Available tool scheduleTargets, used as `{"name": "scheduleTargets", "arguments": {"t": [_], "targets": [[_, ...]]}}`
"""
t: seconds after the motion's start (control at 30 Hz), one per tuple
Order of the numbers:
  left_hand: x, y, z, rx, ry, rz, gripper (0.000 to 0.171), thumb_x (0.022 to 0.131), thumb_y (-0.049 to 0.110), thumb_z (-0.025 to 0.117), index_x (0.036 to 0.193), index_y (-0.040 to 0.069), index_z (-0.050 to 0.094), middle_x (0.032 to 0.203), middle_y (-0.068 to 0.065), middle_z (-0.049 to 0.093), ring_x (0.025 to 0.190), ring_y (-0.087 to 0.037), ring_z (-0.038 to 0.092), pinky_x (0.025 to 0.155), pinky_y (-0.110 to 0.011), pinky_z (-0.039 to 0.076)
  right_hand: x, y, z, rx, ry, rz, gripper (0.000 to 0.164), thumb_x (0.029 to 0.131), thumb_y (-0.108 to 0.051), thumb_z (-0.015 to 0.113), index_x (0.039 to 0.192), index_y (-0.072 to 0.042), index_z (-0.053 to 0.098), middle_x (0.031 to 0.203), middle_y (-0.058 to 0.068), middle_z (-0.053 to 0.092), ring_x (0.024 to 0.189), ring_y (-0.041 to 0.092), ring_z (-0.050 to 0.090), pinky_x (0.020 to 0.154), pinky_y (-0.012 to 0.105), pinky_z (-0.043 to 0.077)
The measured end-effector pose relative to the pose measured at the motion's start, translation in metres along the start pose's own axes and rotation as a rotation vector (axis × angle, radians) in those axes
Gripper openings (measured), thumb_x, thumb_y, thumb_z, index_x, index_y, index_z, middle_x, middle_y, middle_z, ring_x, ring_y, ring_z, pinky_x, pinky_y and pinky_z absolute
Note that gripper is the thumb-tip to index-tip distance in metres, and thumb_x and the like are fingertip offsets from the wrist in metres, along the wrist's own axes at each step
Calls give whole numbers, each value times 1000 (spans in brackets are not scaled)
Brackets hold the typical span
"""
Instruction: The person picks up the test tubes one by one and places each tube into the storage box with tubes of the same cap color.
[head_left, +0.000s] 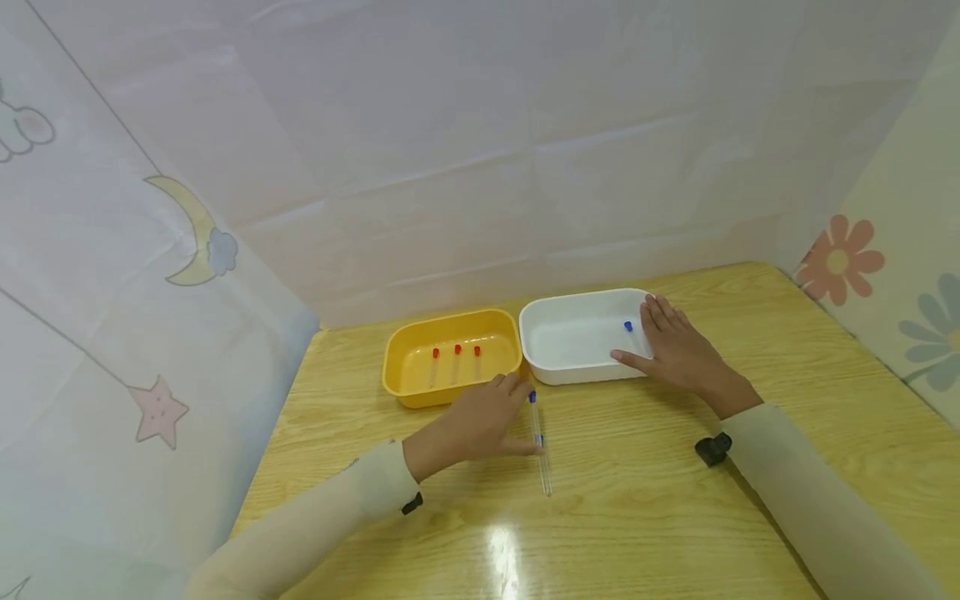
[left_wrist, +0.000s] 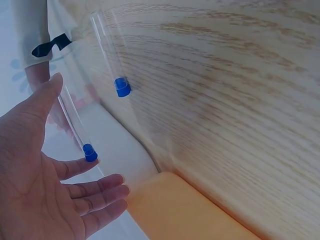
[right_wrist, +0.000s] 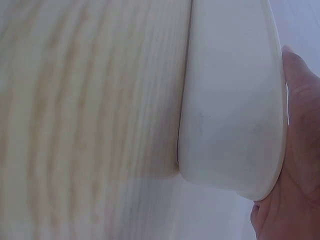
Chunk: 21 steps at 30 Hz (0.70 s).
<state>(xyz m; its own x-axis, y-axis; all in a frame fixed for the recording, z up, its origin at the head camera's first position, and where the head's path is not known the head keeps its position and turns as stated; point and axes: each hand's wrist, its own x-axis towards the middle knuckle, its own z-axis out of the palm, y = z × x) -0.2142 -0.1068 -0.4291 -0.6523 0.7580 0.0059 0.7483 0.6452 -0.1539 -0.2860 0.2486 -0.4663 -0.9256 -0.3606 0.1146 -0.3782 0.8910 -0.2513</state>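
My left hand (head_left: 480, 421) holds a clear tube with a blue cap (left_wrist: 90, 152) lengthwise between thumb and index finger, its other fingers spread. Just below it, a second blue-capped clear tube (head_left: 546, 475) lies on the table. My right hand (head_left: 675, 354) rests over the right end of a white tray (head_left: 581, 375), fingers extended and thumb over the front rim. Inside that tray is a blue-capped tube (head_left: 628, 327), partly hidden by the hand. The right wrist view shows the thumb (right_wrist: 300, 75) along the tray's rim.
A yellow tray (head_left: 393, 387) touches the white one on its left and holds three red-capped tubes (head_left: 457, 350). Both stand near the back of the wooden table (head_left: 637, 500), close to a pale sheet-covered wall (head_left: 420, 208). Patterned sheets hang at either side.
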Motion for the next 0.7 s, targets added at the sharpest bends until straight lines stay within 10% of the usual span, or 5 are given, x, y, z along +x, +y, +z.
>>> {"name": "scheduleTargets", "arguments": {"t": [0.7], "targets": [[10, 2, -25, 38, 74, 41, 101, 84, 78, 61, 152, 6, 42, 133, -8, 55, 109, -21, 60, 74, -30, 56, 1, -2, -1, -6, -18, 9, 111, 98, -70, 44, 155, 15, 3, 164, 32, -5, 153, 44, -7, 122, 58, -2]]}}
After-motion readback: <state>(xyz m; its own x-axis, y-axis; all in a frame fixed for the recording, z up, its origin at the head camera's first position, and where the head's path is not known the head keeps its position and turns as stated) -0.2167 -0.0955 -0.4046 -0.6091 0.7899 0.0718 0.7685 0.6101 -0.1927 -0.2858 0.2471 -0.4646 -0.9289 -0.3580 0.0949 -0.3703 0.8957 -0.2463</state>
